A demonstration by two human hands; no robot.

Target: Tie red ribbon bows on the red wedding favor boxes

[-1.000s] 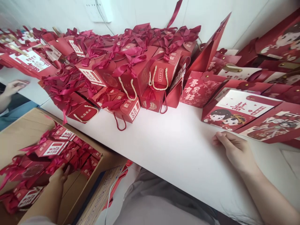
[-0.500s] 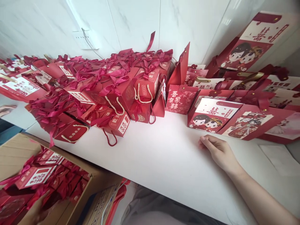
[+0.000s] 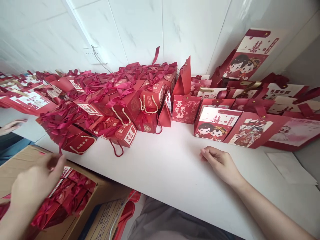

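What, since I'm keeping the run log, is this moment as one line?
left hand: over carton of red boxes, grip unclear | right hand: curled, at table, near gift bags | co-worker's hand: left edge of view

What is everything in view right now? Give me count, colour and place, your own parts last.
Table: one in front, white, across the view
Ribboned boxes: too many to count, red, piled left of centre
Printed bags: many, red and white, standing at right
Far-left bags: several, red and white
Sheet: at least one, white, table's right end
Open carton: one, brown, lower left, red boxes inside
Printed carton: one, brown and blue, beside it
Wall socket: one, white, on the white tiled wall
Co-worker's hand: one, bare, far left
Grey clothing: count unclear, bottom centre
Left hand: one, bare, blurred, above open carton
Right hand: one, bare, at the table near the printed bags
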